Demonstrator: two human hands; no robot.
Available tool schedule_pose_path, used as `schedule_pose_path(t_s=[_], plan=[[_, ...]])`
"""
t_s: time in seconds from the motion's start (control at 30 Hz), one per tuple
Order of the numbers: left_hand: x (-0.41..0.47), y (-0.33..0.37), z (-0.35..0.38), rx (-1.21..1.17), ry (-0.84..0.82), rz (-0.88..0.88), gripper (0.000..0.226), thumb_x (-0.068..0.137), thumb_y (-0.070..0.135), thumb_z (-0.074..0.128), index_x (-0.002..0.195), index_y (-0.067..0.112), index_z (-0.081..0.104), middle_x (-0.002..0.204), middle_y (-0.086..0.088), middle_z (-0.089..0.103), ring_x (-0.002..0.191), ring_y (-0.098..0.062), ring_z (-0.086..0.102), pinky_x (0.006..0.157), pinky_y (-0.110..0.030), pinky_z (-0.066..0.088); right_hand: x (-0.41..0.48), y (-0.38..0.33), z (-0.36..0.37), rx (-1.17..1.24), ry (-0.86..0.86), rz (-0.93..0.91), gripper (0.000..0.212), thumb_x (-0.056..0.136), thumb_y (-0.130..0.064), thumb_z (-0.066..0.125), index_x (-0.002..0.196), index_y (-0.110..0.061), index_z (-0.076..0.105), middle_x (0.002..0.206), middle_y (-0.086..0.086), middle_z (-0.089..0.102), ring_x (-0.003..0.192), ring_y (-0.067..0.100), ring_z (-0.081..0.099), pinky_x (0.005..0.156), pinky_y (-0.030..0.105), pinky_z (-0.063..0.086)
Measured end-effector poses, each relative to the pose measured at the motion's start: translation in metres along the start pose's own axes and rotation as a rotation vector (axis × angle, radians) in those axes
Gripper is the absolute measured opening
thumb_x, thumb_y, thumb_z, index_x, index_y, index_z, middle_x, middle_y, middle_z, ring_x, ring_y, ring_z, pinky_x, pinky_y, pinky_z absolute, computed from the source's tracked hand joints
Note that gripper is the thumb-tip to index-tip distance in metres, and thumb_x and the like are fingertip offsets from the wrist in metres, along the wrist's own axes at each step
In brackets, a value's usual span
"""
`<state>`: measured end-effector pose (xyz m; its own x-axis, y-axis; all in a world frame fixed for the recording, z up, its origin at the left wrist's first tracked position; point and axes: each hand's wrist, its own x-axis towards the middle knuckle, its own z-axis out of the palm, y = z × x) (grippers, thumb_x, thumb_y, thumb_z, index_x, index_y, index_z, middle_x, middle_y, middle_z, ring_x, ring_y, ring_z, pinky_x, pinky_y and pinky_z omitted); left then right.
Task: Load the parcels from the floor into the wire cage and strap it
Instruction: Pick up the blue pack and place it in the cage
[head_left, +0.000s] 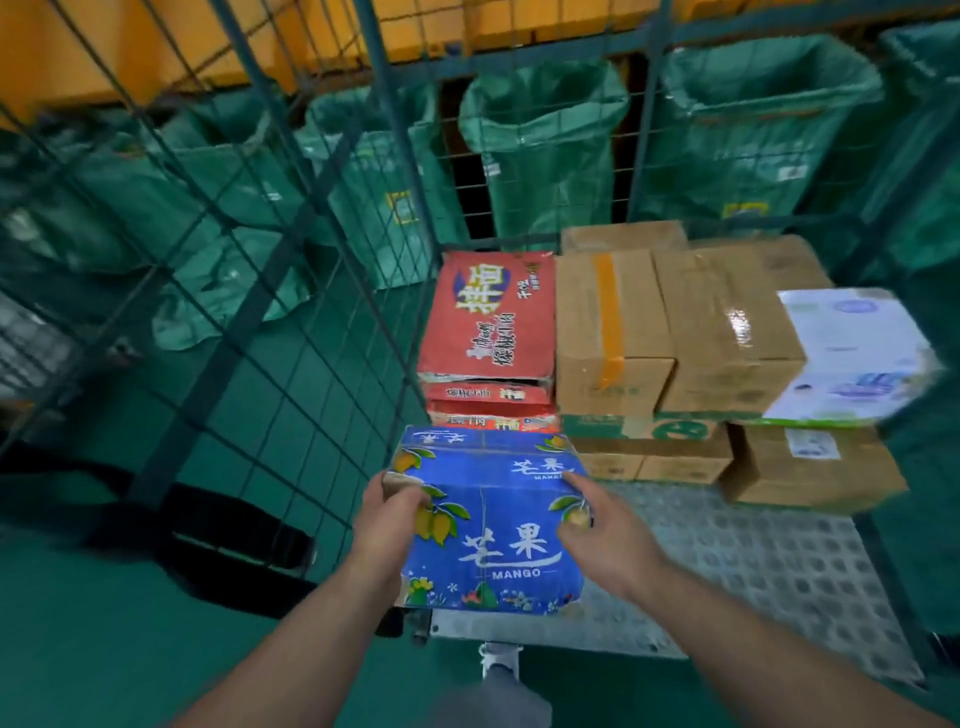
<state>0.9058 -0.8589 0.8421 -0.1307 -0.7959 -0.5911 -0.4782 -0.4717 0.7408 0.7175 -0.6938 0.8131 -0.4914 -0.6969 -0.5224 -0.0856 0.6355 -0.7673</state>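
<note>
A blue mango box (493, 525) sits at the front left of the wire cage's metal floor (753, 566), held from both sides. My left hand (387, 525) grips its left edge, and my right hand (605, 525) grips its right top edge. Behind it stands a stack of red noodle cartons (488, 317). Brown cardboard boxes (675, 327) are piled to the right in two layers, with a white parcel (852, 353) on top at the far right. The cage's left mesh wall (291, 332) rises beside the blue box.
Green sacks (545, 145) hang open behind the cage's rear mesh. A black strap (234, 525) lies on the green floor outside the left wall. My shoe (498, 660) stands at the cage's front edge. The right front of the cage floor is bare metal.
</note>
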Motion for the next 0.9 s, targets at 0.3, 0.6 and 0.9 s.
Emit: schedule_pose_path(t_s=[0.3,0.6,0.9], plan=[[0.114,0.092,0.010,0.349,0.139,-0.032,0.049,0.077,0.051,0.051,0.124,0.038,0.051,0.129,-0.011,0.048,0.110,-0.031,0.041,0.090,-0.042,0.035,0.093,-0.095,-0.007,-0.296,0.048,0.032,0.059,0.091,-0.030,0.057,0.147,-0.038,0.042,0.100,-0.004,0.071,0.075,0.016,0.070,0.061,0.030,0.055],[0.186,0.221,0.056,-0.149,0.399,0.043,0.061,0.085,0.044,0.061,0.142,0.029,0.043,0.139,-0.019,0.050,0.121,-0.041,0.051,0.102,-0.045,0.044,0.206,-0.171,-0.032,-0.081,0.306,-0.107,0.071,0.063,-0.056,0.054,0.134,-0.050,0.048,0.118,0.007,0.065,0.090,0.025,0.066,0.085,0.037,0.054],[0.294,0.235,0.113,-0.519,0.258,0.031,0.080,0.056,0.045,0.067,0.131,0.039,0.040,0.114,-0.003,0.065,0.092,-0.033,0.069,0.085,-0.057,0.060,0.322,-0.137,-0.040,0.021,0.260,-0.222,0.063,0.065,-0.053,0.060,0.123,-0.071,0.041,0.123,-0.003,0.067,0.099,0.025,0.071,0.087,0.052,0.059]])
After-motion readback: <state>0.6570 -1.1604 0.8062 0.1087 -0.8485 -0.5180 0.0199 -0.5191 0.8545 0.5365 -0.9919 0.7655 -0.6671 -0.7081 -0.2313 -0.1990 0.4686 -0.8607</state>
